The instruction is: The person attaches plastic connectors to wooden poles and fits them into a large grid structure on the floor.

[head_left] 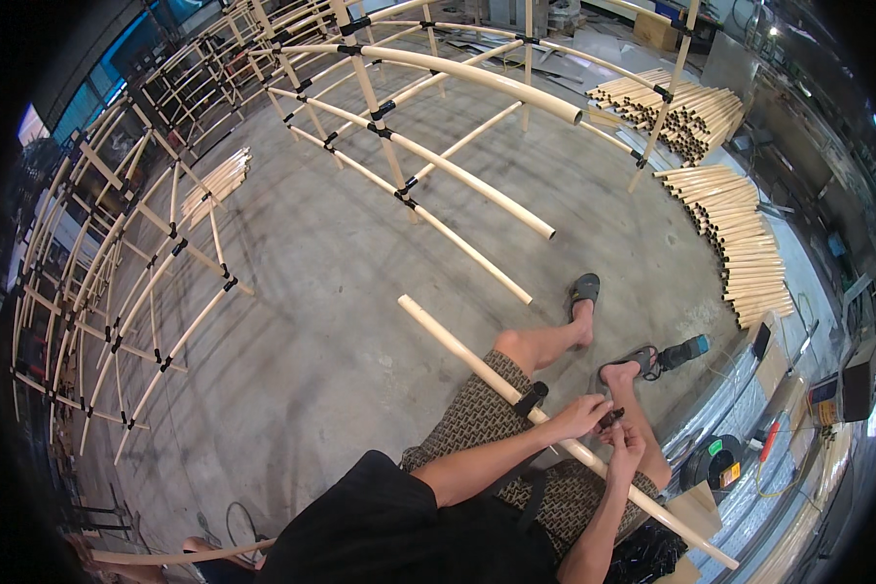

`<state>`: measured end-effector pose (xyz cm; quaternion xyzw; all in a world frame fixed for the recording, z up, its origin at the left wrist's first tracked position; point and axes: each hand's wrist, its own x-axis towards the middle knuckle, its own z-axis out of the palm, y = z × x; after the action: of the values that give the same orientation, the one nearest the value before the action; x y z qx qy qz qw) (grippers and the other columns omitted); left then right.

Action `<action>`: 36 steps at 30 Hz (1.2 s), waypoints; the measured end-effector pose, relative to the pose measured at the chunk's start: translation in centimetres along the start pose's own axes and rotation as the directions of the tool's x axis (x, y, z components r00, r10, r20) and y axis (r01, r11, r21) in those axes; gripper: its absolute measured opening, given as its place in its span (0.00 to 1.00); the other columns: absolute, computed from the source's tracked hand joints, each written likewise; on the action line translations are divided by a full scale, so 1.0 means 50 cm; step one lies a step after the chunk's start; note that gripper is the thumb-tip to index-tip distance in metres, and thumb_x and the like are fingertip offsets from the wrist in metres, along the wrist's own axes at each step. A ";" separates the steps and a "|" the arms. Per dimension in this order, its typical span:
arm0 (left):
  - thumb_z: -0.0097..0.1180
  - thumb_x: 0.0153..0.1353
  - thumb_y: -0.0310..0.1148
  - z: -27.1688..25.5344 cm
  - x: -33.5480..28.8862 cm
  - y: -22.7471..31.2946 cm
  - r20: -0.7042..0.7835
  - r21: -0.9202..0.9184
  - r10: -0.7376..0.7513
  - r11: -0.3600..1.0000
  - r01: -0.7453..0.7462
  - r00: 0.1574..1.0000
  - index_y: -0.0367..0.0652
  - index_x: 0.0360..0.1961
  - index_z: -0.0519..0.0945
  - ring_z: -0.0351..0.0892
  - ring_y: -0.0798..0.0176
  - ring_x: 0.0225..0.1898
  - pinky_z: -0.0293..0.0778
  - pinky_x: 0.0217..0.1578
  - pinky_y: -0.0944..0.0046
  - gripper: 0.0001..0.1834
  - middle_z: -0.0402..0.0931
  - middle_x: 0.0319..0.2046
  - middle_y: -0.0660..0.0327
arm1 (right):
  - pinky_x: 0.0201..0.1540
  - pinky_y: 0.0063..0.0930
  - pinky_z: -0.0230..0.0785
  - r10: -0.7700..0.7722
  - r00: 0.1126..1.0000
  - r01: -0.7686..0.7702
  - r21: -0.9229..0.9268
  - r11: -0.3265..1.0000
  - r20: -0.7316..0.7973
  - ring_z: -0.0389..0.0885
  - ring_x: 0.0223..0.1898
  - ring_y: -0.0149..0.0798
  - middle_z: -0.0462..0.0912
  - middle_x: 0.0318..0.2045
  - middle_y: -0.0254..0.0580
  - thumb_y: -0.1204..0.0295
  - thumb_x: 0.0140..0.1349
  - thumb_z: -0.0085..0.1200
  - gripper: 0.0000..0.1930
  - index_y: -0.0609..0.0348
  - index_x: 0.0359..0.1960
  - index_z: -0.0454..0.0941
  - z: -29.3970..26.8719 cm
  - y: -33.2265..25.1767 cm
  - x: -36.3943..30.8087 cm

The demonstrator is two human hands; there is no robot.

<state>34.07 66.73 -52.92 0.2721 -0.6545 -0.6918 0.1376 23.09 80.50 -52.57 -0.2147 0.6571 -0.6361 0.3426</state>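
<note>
A long cream pipe [467,356] rests across my thighs, with a black pipe joint [531,398] fitted around it. Just above the pipe, my left hand [584,417] pinches a small black joint piece [611,419]. From the other side, my right hand [626,450] has its fingers closed on the same piece. Fingers cover much of it, so its exact shape is unclear.
Frames of cream pipes with black joints stand ahead [389,146] and at left [156,292]. Cut pipes lie stacked at right [740,243]. A power tool [683,352] is near my foot. Black parts [652,557] lie beside my lap. Another person's pipe [175,558] shows lower left.
</note>
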 end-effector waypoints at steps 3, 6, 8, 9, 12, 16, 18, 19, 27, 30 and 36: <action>0.47 0.78 0.41 0.001 -0.008 0.023 -0.042 -0.030 -0.026 0.999 0.025 0.999 0.34 0.41 0.75 0.84 0.65 0.28 0.79 0.29 0.61 0.18 0.79 0.28 0.56 | 0.34 0.23 0.73 -0.007 1.000 0.007 -0.015 1.000 0.014 0.81 0.28 0.29 0.84 0.28 0.38 0.72 0.71 0.58 0.07 0.65 0.38 0.80 0.001 -0.002 0.001; 0.47 0.78 0.42 0.000 -0.014 0.032 -0.067 -0.077 -0.008 0.997 0.003 0.998 0.34 0.41 0.74 0.84 0.65 0.26 0.80 0.28 0.62 0.19 0.79 0.28 0.56 | 0.35 0.23 0.73 0.006 1.000 -0.006 -0.001 1.000 0.002 0.81 0.28 0.29 0.84 0.28 0.38 0.73 0.71 0.58 0.07 0.66 0.39 0.80 0.003 -0.005 -0.002; 0.48 0.78 0.42 0.002 -0.017 0.029 -0.058 -0.118 0.025 0.993 -0.032 0.998 0.33 0.40 0.74 0.83 0.64 0.25 0.80 0.28 0.62 0.19 0.78 0.28 0.56 | 0.35 0.23 0.73 0.004 1.000 -0.004 0.014 1.000 -0.005 0.81 0.28 0.29 0.84 0.28 0.37 0.72 0.71 0.58 0.07 0.66 0.39 0.80 0.004 -0.010 -0.006; 0.47 0.78 0.42 0.001 -0.017 0.026 -0.048 -0.142 0.044 0.989 -0.050 0.998 0.33 0.40 0.74 0.83 0.64 0.25 0.80 0.27 0.63 0.19 0.78 0.27 0.56 | 0.35 0.23 0.73 -0.001 1.000 0.001 0.012 1.000 -0.007 0.81 0.28 0.29 0.83 0.28 0.37 0.72 0.71 0.58 0.07 0.66 0.39 0.80 0.005 -0.010 -0.006; 0.46 0.79 0.43 0.004 -0.012 0.013 -0.039 -0.147 0.028 0.989 -0.034 0.999 0.33 0.40 0.74 0.84 0.63 0.25 0.81 0.27 0.62 0.20 0.79 0.28 0.56 | 0.35 0.23 0.73 -0.016 1.000 0.016 -0.005 1.000 0.009 0.81 0.28 0.28 0.83 0.28 0.37 0.73 0.71 0.58 0.07 0.66 0.40 0.80 0.002 -0.006 -0.007; 0.45 0.79 0.44 -0.002 -0.009 0.012 -0.037 -0.077 -0.081 0.994 0.078 0.996 0.32 0.39 0.74 0.85 0.61 0.26 0.81 0.27 0.61 0.22 0.81 0.31 0.53 | 0.35 0.23 0.73 -0.015 0.998 0.016 -0.026 1.000 0.055 0.81 0.28 0.28 0.82 0.27 0.37 0.73 0.71 0.58 0.07 0.66 0.40 0.79 0.005 -0.002 -0.005; 0.45 0.79 0.44 -0.006 -0.015 0.026 -0.045 -0.020 -0.051 0.999 0.050 0.998 0.32 0.41 0.74 0.86 0.60 0.26 0.80 0.27 0.61 0.22 0.81 0.32 0.53 | 0.35 0.23 0.73 -0.014 0.999 0.015 -0.022 1.000 0.045 0.81 0.28 0.28 0.82 0.27 0.36 0.73 0.72 0.58 0.07 0.66 0.40 0.79 0.007 -0.005 -0.006; 0.45 0.79 0.45 -0.008 -0.020 0.036 -0.050 0.009 -0.035 0.999 0.035 0.998 0.32 0.41 0.74 0.86 0.60 0.26 0.79 0.26 0.61 0.21 0.82 0.32 0.53 | 0.35 0.23 0.73 -0.021 0.999 0.021 -0.014 1.000 0.038 0.81 0.28 0.28 0.82 0.27 0.36 0.73 0.72 0.57 0.07 0.66 0.40 0.79 0.006 -0.005 -0.006; 0.45 0.79 0.44 -0.001 -0.010 0.001 -0.012 -0.081 -0.006 0.997 0.006 1.000 0.34 0.46 0.74 0.85 0.63 0.25 0.78 0.24 0.62 0.20 0.81 0.30 0.55 | 0.36 0.24 0.74 -0.029 1.000 0.029 -0.028 0.999 -0.005 0.79 0.31 0.28 0.81 0.29 0.36 0.74 0.71 0.57 0.07 0.67 0.39 0.80 0.000 -0.006 -0.007; 0.45 0.78 0.46 0.007 0.000 -0.024 -0.032 -0.097 -0.060 0.994 0.056 0.998 0.31 0.43 0.78 0.85 0.61 0.22 0.77 0.22 0.61 0.24 0.82 0.25 0.56 | 0.39 0.24 0.73 -0.013 0.999 0.018 -0.166 0.986 0.030 0.79 0.34 0.26 0.82 0.31 0.35 0.75 0.71 0.56 0.06 0.67 0.40 0.79 0.009 -0.022 -0.011; 0.44 0.79 0.45 0.004 -0.010 -0.004 -0.104 -0.063 -0.022 0.998 0.016 0.994 0.31 0.40 0.75 0.84 0.61 0.20 0.79 0.21 0.61 0.23 0.80 0.25 0.55 | 0.38 0.26 0.75 -0.005 0.998 0.011 -0.088 0.996 0.069 0.81 0.32 0.30 0.82 0.30 0.38 0.72 0.72 0.56 0.08 0.67 0.41 0.78 0.013 -0.017 -0.008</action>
<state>34.39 67.17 -53.00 0.3098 -0.6221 -0.6978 0.1735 23.72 80.25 -51.66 -0.2540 0.6717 -0.5999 0.3527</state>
